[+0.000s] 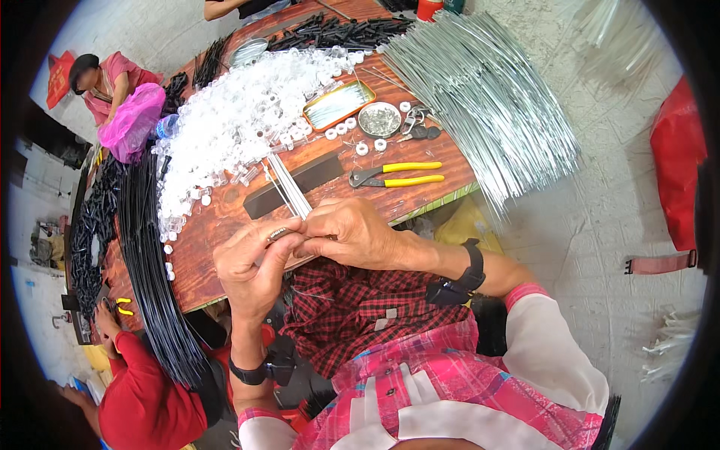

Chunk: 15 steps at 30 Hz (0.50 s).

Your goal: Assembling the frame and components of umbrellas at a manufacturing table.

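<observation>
Two hands pinch by the ends of thin white sticks

At the far left, a person in a red top sits by the table. Next comes a long bunch of thin black rods, hanging over the edge of the brown wooden table. A huge heap of clear plastic pieces lies to the right of the rods.

The left hand has its thumb and finger pressed close together. I cannot tell what is between them. The thin white sticks start at the fingertips, where the two hands meet. They point up and away from both hands and lie across a dark flat bar. The right hand is just to the right of the sticks. Its thumb and finger pinch their near ends, and its other fingers are curled in.

Past the bar sits a tray with a yellow rim. Then come a round bowl of little bits and pliers with yellow handles. Some keys lie near the bowl. A big fan of silver wires sticks out past the table's right side.
</observation>
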Motion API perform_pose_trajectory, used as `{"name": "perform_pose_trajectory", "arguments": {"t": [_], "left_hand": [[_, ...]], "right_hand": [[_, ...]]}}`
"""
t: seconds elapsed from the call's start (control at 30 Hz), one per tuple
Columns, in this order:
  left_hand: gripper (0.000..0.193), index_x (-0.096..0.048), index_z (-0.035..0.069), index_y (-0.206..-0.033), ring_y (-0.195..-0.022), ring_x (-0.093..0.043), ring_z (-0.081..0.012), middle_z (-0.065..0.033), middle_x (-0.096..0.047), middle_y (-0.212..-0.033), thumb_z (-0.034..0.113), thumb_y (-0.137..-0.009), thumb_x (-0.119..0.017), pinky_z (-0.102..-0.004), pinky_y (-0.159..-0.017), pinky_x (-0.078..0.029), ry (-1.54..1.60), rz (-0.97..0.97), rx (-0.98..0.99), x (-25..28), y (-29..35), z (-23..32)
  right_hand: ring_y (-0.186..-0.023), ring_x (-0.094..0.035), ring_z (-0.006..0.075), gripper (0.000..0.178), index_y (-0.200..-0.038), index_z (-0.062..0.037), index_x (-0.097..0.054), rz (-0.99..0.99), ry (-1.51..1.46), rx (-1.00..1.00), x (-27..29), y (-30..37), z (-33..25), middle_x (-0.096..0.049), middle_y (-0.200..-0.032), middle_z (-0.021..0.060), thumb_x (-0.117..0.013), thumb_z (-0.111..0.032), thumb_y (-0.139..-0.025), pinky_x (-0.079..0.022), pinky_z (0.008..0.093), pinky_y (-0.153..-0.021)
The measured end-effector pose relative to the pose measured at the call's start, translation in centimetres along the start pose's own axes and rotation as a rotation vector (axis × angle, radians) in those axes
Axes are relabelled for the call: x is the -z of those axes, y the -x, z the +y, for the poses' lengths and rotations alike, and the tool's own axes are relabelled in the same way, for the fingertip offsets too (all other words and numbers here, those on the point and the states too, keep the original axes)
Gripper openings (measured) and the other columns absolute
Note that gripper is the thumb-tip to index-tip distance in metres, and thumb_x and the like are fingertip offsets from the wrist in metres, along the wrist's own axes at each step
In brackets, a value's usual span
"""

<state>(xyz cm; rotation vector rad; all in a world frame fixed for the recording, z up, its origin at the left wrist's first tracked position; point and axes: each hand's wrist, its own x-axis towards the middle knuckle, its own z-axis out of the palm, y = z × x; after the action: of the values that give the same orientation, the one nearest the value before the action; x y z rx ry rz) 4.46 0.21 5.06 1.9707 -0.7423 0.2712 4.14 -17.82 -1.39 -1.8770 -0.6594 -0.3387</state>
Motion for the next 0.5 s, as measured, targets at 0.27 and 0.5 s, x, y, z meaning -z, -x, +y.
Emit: {"name": "perform_pose_trajectory", "arguments": {"t": [0.27, 0.5], "left_hand": [[0.017, -0.074, 0.0, -0.093, -0.074, -0.069, -0.0179, -0.0096, -0.073, -0.083, -0.003, -0.077, -0.071, -0.0278, -0.066, -0.052, 0.041, 0.008, -0.031, 0.7, 0.6, -1.0], [0.016, -0.075, 0.002, -0.092, -0.069, -0.066, -0.0167, -0.0088, -0.072, -0.079, -0.001, -0.077, -0.073, -0.0268, -0.062, -0.05, 0.076, -0.012, -0.082, 0.0, -0.2, -0.7]], "right_hand": [[-0.081, -0.069, 0.0257, 0.023, -0.099, -0.0051, -0.072, -0.189, 0.123, 0.08, 6.3, -4.4, 3.3, -0.072, -0.091, 0.0103, -0.068, -0.022, -0.085, -0.053, 0.036, -0.073], [-0.086, -0.068, 0.0275, 0.019, -0.095, -0.0096, -0.075, -0.111, 0.74, -0.201, 10.5, -10.1, 12.6, -0.072, -0.092, 0.0117, -0.065, -0.02, -0.083, -0.053, 0.0408, -0.076]]}}
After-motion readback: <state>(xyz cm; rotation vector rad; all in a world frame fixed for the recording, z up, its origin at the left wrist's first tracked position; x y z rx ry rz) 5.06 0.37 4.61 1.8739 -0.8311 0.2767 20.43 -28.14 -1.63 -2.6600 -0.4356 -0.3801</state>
